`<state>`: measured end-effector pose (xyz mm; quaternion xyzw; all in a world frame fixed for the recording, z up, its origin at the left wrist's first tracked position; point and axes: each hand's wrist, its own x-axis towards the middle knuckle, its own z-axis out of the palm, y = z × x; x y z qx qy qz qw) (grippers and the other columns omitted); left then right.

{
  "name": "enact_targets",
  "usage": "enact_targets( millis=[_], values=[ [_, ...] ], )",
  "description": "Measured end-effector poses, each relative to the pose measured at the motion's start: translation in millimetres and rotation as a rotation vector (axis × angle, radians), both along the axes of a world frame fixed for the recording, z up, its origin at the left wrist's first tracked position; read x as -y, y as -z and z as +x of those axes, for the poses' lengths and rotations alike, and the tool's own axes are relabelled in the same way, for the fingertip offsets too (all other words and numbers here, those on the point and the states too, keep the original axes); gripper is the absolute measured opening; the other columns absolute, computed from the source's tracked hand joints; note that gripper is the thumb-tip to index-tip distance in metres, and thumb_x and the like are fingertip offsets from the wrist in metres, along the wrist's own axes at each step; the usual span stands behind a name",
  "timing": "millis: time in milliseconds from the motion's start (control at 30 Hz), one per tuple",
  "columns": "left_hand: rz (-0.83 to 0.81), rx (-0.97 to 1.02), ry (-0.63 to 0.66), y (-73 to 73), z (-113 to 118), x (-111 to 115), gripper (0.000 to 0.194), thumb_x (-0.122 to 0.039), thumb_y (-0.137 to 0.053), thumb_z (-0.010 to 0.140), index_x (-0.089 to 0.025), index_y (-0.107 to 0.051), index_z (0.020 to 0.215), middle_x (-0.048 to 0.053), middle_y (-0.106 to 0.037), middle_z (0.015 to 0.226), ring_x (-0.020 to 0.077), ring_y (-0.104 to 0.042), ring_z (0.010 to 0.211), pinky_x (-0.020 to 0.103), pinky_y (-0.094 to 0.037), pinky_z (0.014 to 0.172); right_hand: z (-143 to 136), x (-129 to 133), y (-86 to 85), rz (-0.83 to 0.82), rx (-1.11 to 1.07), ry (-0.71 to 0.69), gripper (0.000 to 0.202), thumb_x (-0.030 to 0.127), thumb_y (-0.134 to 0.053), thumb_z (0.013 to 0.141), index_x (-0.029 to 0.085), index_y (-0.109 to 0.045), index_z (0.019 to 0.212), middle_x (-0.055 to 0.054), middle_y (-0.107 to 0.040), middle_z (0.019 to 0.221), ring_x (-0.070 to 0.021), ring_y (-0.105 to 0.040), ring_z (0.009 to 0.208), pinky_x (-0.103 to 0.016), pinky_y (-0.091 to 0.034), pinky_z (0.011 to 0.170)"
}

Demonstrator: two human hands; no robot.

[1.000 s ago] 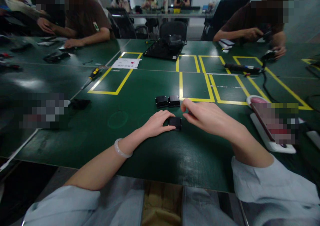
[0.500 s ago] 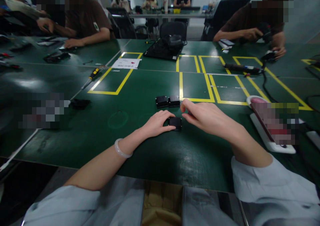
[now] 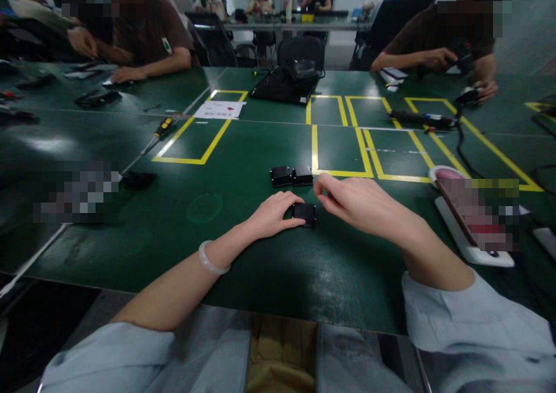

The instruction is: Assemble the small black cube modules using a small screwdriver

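A small black block with little studs at its sides lies on the green table. My left hand is closed around its left side, thumb at the near edge and fingers at the far edge. Just right of the block, my right hand is held with curled fingers, thumb and index drawn together. Whether anything is between those fingers is hidden. Two similar items, a left black block and a right black block, sit side by side beyond my hands.
A phone rests on a white stand at the right. Yellow tape outlines mark the table beyond the blocks. A yellow-black screwdriver and paper sheet lie left; a black device is farther back. Other people sit around.
My left hand and the blocks stay where they were. The fingers of my right hand have shifted very slightly beside the block.
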<state>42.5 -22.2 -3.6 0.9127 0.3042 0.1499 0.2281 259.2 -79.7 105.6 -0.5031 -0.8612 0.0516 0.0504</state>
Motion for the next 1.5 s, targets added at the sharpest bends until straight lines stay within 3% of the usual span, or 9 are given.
enact_targets(
  millis=[200,367,667,867,1100,1333,1500],
  values=[
    [0.011,-0.007,0.003,0.0,0.2,0.0,0.038,-0.049,-0.059,0.09,-0.02,-0.056,0.115,0.008,-0.061,0.111,0.0254,-0.056,0.101,0.038,-0.045,0.087,0.4,1.3,-1.9,-0.026,-0.048,-0.011,0.02,0.023,-0.043,0.089,0.02,-0.049,0.107,-0.001,-0.062,0.075,-0.0155,-0.054,0.061,-0.026,-0.024,0.055],
    [0.008,-0.002,-0.001,2.9,-0.4,-0.5,0.04,-0.051,-0.058,0.091,-0.021,-0.056,0.118,0.008,-0.061,0.11,0.0248,-0.056,0.1,0.037,-0.045,0.087,0.0,0.2,-0.3,-0.011,-0.01,0.005,0.022,0.04,-0.04,0.097,0.021,-0.051,0.098,-0.001,-0.061,0.07,-0.0161,-0.053,0.059,-0.025,-0.023,0.053],
    [0.002,0.002,0.003,0.3,0.0,-0.2,0.039,-0.05,-0.058,0.091,-0.021,-0.056,0.116,0.007,-0.061,0.11,0.025,-0.056,0.099,0.038,-0.045,0.087,1.3,0.7,0.8,-0.017,-0.047,-0.023,0.018,0.026,-0.043,0.092,0.02,-0.047,0.108,-0.002,-0.064,0.078,-0.0163,-0.056,0.064,-0.025,-0.025,0.054],
    [0.004,0.004,-0.001,2.4,-0.2,-0.1,0.039,-0.05,-0.058,0.091,-0.021,-0.055,0.117,0.007,-0.061,0.11,0.0249,-0.056,0.099,0.038,-0.045,0.088,-0.8,1.2,-0.1,-0.006,-0.018,0.008,0.024,0.041,-0.039,0.097,0.021,-0.051,0.101,-0.001,-0.061,0.071,-0.0165,-0.054,0.059,-0.026,-0.024,0.054],
    [-0.003,0.001,-0.003,-0.5,0.1,0.0,0.038,-0.05,-0.059,0.09,-0.021,-0.056,0.116,0.008,-0.061,0.111,0.0255,-0.056,0.1,0.039,-0.045,0.088,1.3,1.3,-0.1,-0.028,-0.027,-0.035,0.018,0.025,-0.04,0.093,0.02,-0.047,0.109,-0.002,-0.063,0.077,-0.0163,-0.055,0.062,-0.026,-0.025,0.054],
    [0.007,0.002,-0.004,0.9,0.1,0.0,0.039,-0.049,-0.06,0.09,-0.02,-0.055,0.117,0.007,-0.061,0.11,0.0251,-0.056,0.099,0.038,-0.046,0.086,-0.4,1.5,1.4,0.0,-0.033,-0.008,0.022,0.04,-0.039,0.097,0.021,-0.049,0.102,-0.001,-0.062,0.073,-0.0173,-0.056,0.061,-0.026,-0.024,0.054],
    [-0.002,-0.005,0.0,-0.9,0.3,0.1,0.039,-0.049,-0.059,0.091,-0.021,-0.055,0.118,0.008,-0.061,0.111,0.0253,-0.056,0.1,0.038,-0.046,0.087,1.5,0.5,1.4,-0.002,-0.031,-0.031,0.014,0.026,-0.041,0.094,0.02,-0.047,0.105,-0.001,-0.063,0.076,-0.0165,-0.056,0.062,-0.026,-0.024,0.053]
  ],
)
